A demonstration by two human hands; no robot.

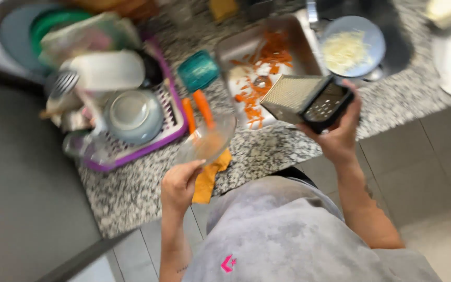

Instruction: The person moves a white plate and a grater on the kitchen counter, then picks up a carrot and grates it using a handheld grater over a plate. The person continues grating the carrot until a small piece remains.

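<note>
We see the right hand [337,137] closed around the dark-rimmed end of a metal box grater [305,97], holding it tilted on its side over the edge of the speckled granite worktop [131,193], just beside the steel sink [288,36]. Orange carrot peelings [259,78] lie scattered in the sink basin, close under the grater's far end.

The left hand [179,183] grips the near rim of a clear glass bowl [207,140] with its fingers curled over the edge; the bowl sits low over the worktop, and we cannot tell whether it rests there or is lifted. Two peeled orange carrots [198,110] lie just behind the bowl, partly seen through the glass. A folded orange cloth [208,177] lies under the bowl's near side, hanging over the worktop edge.

A teal plastic cup [198,70] lies near the carrots. To the left stands a purple dish rack [170,112] holding a grey bowl [134,115] and a white container [108,70]. At the upper right a pale blue plate of grated white cheese [348,47] sits beside the sink, well apart from both hands.
</note>
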